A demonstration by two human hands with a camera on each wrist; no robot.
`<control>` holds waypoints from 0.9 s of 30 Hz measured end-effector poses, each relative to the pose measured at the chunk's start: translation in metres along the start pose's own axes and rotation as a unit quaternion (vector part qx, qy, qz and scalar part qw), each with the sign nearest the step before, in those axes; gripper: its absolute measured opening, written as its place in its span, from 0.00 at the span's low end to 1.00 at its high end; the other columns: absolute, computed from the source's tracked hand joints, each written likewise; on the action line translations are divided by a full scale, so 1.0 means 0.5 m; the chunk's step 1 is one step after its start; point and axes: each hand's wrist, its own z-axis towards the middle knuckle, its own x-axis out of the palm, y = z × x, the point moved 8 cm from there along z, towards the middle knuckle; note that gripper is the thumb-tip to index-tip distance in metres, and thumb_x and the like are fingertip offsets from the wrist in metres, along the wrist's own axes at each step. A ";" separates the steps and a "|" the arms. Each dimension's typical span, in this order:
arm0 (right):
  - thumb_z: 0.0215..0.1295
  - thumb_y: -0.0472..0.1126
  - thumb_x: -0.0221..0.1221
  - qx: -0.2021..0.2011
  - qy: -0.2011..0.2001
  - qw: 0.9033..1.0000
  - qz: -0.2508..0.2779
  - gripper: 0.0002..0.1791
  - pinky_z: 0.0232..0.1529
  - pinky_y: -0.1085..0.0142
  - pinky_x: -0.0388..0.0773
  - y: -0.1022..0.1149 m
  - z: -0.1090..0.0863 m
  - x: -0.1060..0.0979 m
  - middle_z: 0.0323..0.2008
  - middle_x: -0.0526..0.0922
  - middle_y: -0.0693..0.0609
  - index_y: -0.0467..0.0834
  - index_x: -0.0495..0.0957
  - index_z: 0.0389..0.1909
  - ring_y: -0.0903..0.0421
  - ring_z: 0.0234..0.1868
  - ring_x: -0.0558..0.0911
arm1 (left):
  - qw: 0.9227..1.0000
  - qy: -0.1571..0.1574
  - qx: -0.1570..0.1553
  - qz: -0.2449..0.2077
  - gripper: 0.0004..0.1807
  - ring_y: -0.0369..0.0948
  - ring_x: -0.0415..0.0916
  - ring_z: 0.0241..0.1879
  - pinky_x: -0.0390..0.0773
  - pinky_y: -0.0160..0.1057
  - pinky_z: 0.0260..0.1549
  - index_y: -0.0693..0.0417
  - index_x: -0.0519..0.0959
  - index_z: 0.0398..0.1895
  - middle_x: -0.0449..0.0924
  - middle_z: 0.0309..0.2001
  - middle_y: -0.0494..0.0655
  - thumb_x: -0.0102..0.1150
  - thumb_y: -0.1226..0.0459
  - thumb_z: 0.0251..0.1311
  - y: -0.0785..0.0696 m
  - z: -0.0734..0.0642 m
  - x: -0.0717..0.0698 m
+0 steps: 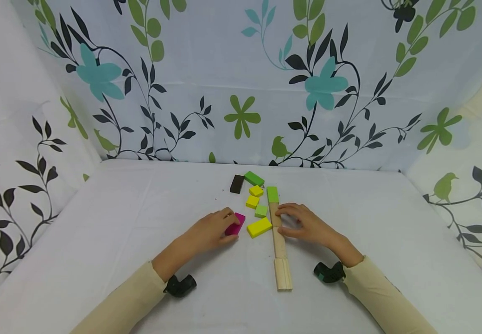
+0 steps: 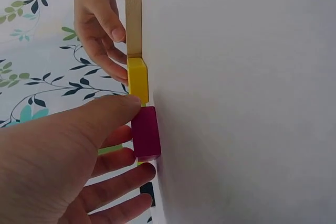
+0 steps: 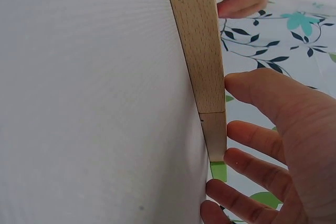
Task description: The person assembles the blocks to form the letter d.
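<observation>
My left hand (image 1: 209,230) holds a magenta block (image 1: 235,224) between thumb and fingers, low at the table. In the left wrist view, the same magenta block (image 2: 146,134) lies against the fingers, its end close to a yellow block (image 2: 138,80). On the other side, my right hand (image 1: 307,226) rests its fingertips along the side of a row of plain wooden blocks (image 1: 280,243). Its fingers (image 3: 257,169) are spread and fairly straight in the right wrist view. A light green block (image 1: 272,194) caps the far end of that row.
Left of the row lie a larger yellow block (image 1: 259,228), a small green block (image 1: 261,211), two small yellow blocks (image 1: 252,201), a long green block (image 1: 254,178) and a black block (image 1: 237,184). A patterned cloth (image 1: 199,55) hangs behind the white table (image 1: 161,195).
</observation>
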 end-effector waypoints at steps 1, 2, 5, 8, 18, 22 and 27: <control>0.62 0.45 0.65 0.000 0.000 1.000 0.000 0.24 0.62 0.45 0.67 0.000 0.000 0.000 0.62 0.73 0.41 0.39 0.76 0.57 0.41 0.64 0.69 | 1.000 0.001 0.002 -0.002 0.19 0.45 0.76 0.43 0.81 0.42 0.46 0.56 0.78 0.49 0.76 0.50 0.52 0.67 0.57 0.59 -0.002 -0.003 0.000; 0.62 0.45 0.65 0.000 0.001 1.000 0.000 0.24 0.62 0.45 0.67 0.000 0.000 0.000 0.62 0.73 0.41 0.39 0.76 0.57 0.41 0.64 0.69 | 1.000 0.003 0.005 -0.004 0.19 0.45 0.76 0.43 0.81 0.42 0.46 0.56 0.78 0.49 0.75 0.50 0.52 0.67 0.57 0.59 -0.004 -0.006 0.000; 0.62 0.45 0.65 0.001 0.001 1.000 0.001 0.24 0.62 0.45 0.67 -0.001 0.001 -0.001 0.62 0.73 0.41 0.39 0.76 0.57 0.40 0.64 0.68 | 1.000 0.004 0.022 -0.010 0.18 0.45 0.76 0.44 0.81 0.41 0.46 0.57 0.78 0.49 0.75 0.50 0.52 0.67 0.58 0.59 -0.012 -0.015 -0.003; 0.62 0.45 0.65 0.001 0.001 1.000 0.003 0.24 0.62 0.45 0.67 -0.002 0.001 0.000 0.63 0.73 0.41 0.40 0.76 0.57 0.40 0.64 0.68 | 0.999 0.004 0.040 -0.011 0.17 0.45 0.76 0.44 0.81 0.41 0.47 0.57 0.78 0.49 0.75 0.49 0.52 0.66 0.59 0.60 -0.019 -0.024 -0.005; 0.62 0.45 0.65 0.002 0.003 1.000 0.002 0.24 0.62 0.44 0.67 0.001 0.000 -0.001 0.63 0.73 0.41 0.40 0.76 0.57 0.40 0.64 0.68 | 0.998 0.004 0.066 -0.011 0.17 0.44 0.76 0.46 0.80 0.40 0.48 0.58 0.78 0.50 0.75 0.50 0.51 0.65 0.60 0.61 -0.025 -0.049 -0.004; 0.62 0.45 0.65 0.000 0.002 1.000 0.001 0.24 0.62 0.45 0.67 0.001 0.000 0.000 0.62 0.73 0.41 0.40 0.76 0.57 0.40 0.64 0.68 | 0.998 0.004 0.068 -0.011 0.18 0.43 0.76 0.46 0.80 0.40 0.49 0.56 0.78 0.51 0.75 0.51 0.51 0.65 0.59 0.61 -0.024 -0.052 -0.002; 0.62 0.45 0.65 0.002 0.002 1.000 0.002 0.24 0.62 0.45 0.67 0.000 0.000 0.000 0.63 0.73 0.41 0.40 0.76 0.58 0.40 0.64 0.68 | 0.997 0.000 0.080 -0.013 0.17 0.43 0.76 0.47 0.80 0.40 0.49 0.56 0.78 0.51 0.75 0.52 0.50 0.65 0.60 0.61 -0.027 -0.054 -0.003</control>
